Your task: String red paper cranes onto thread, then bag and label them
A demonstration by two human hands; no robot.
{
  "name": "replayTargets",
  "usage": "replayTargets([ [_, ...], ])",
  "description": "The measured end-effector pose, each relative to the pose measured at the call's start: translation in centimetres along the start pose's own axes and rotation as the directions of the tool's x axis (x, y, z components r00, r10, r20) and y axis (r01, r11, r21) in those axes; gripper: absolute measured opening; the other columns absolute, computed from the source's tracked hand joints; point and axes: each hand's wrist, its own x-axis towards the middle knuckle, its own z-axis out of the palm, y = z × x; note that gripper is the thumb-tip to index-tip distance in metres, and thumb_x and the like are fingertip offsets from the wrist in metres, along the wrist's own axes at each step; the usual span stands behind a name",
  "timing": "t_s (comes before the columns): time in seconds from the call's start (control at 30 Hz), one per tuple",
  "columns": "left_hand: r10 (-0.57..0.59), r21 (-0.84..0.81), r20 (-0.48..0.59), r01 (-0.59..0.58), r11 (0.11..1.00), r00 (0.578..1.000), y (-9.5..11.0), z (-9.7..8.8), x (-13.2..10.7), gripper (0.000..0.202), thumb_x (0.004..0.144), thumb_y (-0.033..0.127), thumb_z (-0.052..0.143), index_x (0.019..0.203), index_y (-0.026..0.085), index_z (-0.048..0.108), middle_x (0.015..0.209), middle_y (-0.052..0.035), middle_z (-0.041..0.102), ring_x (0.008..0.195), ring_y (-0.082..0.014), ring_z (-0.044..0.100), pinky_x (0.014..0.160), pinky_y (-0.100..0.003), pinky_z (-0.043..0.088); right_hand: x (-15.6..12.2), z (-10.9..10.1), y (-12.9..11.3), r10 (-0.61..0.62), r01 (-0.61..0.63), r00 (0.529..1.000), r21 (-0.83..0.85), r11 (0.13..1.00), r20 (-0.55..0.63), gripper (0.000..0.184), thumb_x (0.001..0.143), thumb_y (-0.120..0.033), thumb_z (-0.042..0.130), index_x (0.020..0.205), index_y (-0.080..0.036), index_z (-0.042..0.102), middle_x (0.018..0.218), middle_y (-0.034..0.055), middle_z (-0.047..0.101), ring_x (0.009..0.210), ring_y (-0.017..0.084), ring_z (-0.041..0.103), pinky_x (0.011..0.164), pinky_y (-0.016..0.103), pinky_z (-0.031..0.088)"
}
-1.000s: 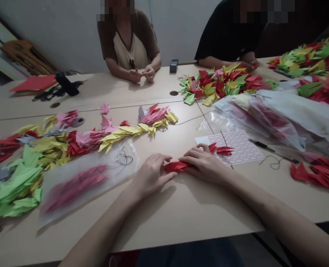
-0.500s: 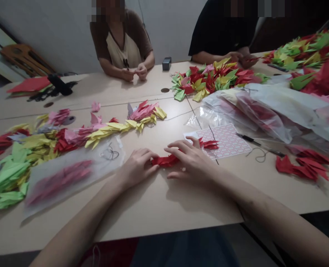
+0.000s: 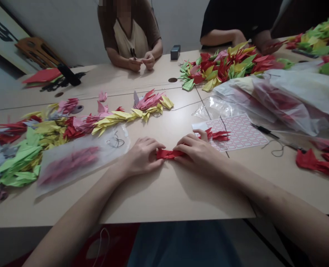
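My left hand (image 3: 143, 155) and my right hand (image 3: 198, 150) both pinch a strand of folded red paper pieces (image 3: 167, 154) lying on the beige table (image 3: 164, 193). The left hand's fingers close on its left end, the right hand's fingers curl over its right part. The strand's far end (image 3: 218, 135) shows past the right hand, lying on a white sticker sheet (image 3: 241, 131) with red-outlined labels.
A clear bag of red pieces (image 3: 69, 163) lies left. Strings of yellow, pink, red and green folded paper (image 3: 69, 126) stretch across the left. Plastic bags (image 3: 278, 100) and colourful piles (image 3: 225, 68) sit right. A pen (image 3: 264, 130) lies there. Two other people sit opposite.
My right hand's fingers, lifted and spread half a second ago, have come down and closed on the red strand. The view has shifted slightly downward.
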Motion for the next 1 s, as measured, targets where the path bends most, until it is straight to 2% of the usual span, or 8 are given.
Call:
replayTargets([
  [0.1, -0.021, 0.033, -0.036, 0.022, 0.999, 0.999, 0.7, 0.6, 0.1, 0.037, 0.077, 0.037, 0.066, 0.107, 0.017, 0.059, 0.104, -0.0075, 0.062, 0.102, -0.0233, 0.054, 0.089, -0.038, 0.038, 0.0, 0.1, -0.1, -0.006, 0.006, 1.0, 0.007, 1.0, 0.013, 0.021, 0.093, -0.033, 0.05, 0.094, -0.021, 0.067, 0.093, 0.0046, 0.068, 0.091, 0.02, 0.059, 0.099, 0.043, 0.022],
  [0.3, -0.01, 0.03, -0.054, 0.012, 0.999, 0.999, 1.0, 1.6, 0.2, 0.021, 0.086, 0.036, 0.058, 0.096, 0.018, 0.062, 0.099, -0.0041, 0.064, 0.098, -0.0196, 0.055, 0.089, -0.034, 0.036, -0.1, 0.1, -0.1, -0.027, 0.028, 0.999, -0.019, 0.999, 0.018, 0.019, 0.092, -0.033, 0.052, 0.099, -0.02, 0.064, 0.092, 0.0044, 0.068, 0.092, 0.02, 0.06, 0.099, 0.043, 0.023],
  [0.43, -0.036, 0.04, -0.021, 0.037, 0.999, 0.999, 0.5, 0.6, 0.0, 0.018, 0.084, 0.034, 0.059, 0.093, 0.02, 0.063, 0.097, -0.0039, 0.066, 0.097, -0.0202, 0.055, 0.088, -0.035, 0.035, -0.3, -0.1, 0.8, -0.064, 0.063, 0.998, -0.047, 0.997, -0.002, 0.036, 0.086, -0.039, 0.059, 0.116, -0.019, 0.056, 0.103, 0.0081, 0.067, 0.098, 0.024, 0.059, 0.1, 0.046, 0.022],
  [0.57, -0.051, 0.043, 0.016, 0.051, 0.998, 0.999, 0.3, -0.3, -0.1, 0.015, 0.081, 0.034, 0.06, 0.088, 0.02, 0.063, 0.096, -0.0029, 0.066, 0.097, -0.0205, 0.055, 0.088, -0.037, 0.032, -0.5, -0.1, 1.9, -0.049, 0.046, 0.998, -0.071, 0.996, -0.042, 0.015, 0.09, -0.032, 0.055, 0.1, -0.022, 0.062, 0.092, 0.0038, 0.068, 0.088, 0.02, 0.062, 0.101, 0.046, 0.019],
  [0.8, -0.087, 0.034, 0.076, 0.085, 0.996, 0.993, 0.1, -1.2, -0.1, 0.018, 0.082, 0.037, 0.058, 0.088, 0.021, 0.062, 0.097, -0.0032, 0.066, 0.098, -0.0209, 0.054, 0.089, -0.037, 0.03, -0.6, -0.2, 2.3, -0.01, 0.011, 1.0, -0.047, 0.999, 0.011, 0.016, 0.09, -0.033, 0.052, 0.089, -0.023, 0.065, 0.088, 0.0023, 0.068, 0.084, 0.019, 0.062, 0.1, 0.046, 0.018],
  [0.87, -0.087, 0.024, 0.076, 0.086, 0.996, 0.993, 0.0, -1.2, -0.1, 0.018, 0.083, 0.037, 0.058, 0.089, 0.021, 0.063, 0.098, -0.0032, 0.066, 0.098, -0.0207, 0.054, 0.089, -0.037, 0.03, -0.5, -0.4, 2.1, -0.016, 0.016, 1.0, -0.049, 0.999, 0.006, 0.017, 0.089, -0.035, 0.054, 0.096, -0.022, 0.063, 0.092, 0.0037, 0.068, 0.088, 0.02, 0.062, 0.101, 0.047, 0.019],
  [1.0, -0.061, -0.006, 0.041, 0.061, 0.998, 0.997, -0.1, -0.7, -0.1, 0.018, 0.083, 0.036, 0.059, 0.093, 0.021, 0.063, 0.098, -0.0022, 0.066, 0.098, -0.0196, 0.055, 0.089, -0.036, 0.031, -0.2, -0.4, 1.3, -0.048, 0.048, 0.998, -0.025, 0.999, -0.035, 0.037, 0.085, -0.04, 0.06, 0.116, -0.02, 0.056, 0.107, 0.0086, 0.065, 0.101, 0.024, 0.059, 0.102, 0.047, 0.021],
])
